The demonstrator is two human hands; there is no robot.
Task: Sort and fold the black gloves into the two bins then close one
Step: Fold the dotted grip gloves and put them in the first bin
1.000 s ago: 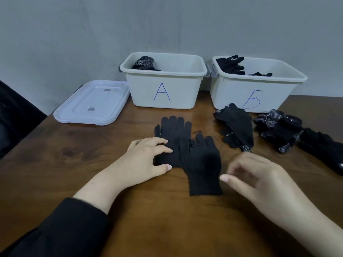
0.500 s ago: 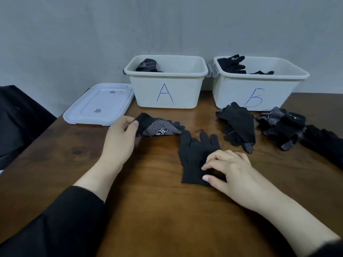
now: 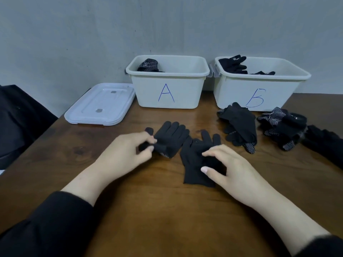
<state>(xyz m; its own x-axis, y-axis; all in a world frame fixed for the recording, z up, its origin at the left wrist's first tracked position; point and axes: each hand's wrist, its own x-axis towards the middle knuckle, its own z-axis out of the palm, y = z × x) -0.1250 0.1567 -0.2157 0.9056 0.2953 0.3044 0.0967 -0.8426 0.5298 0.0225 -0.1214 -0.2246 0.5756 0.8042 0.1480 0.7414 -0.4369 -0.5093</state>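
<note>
Two black gloves lie mid-table. My left hand [image 3: 128, 151] pinches the cuff end of the left glove [image 3: 169, 137], whose fingers point toward the bins. My right hand [image 3: 228, 167] rests on the right glove [image 3: 196, 160] with fingers bent, pressing it flat on the table. White bin A [image 3: 167, 93] holds a folded dotted glove [image 3: 148, 64] at its left end. White bin B [image 3: 239, 89] holds black gloves [image 3: 234, 64]. Both bins are uncovered.
A white lid [image 3: 101, 105] lies flat left of bin A. Piles of black and dotted gloves [image 3: 239, 125] [image 3: 282, 127] sit in front of bin B, with more dark fabric [image 3: 324, 143] at the right edge. A dark object [image 3: 16, 119] stands off the table's left.
My left hand brought the left glove back from near the lid and laid it flat, plain side up, beside the other. My right hand stayed on the right glove.
</note>
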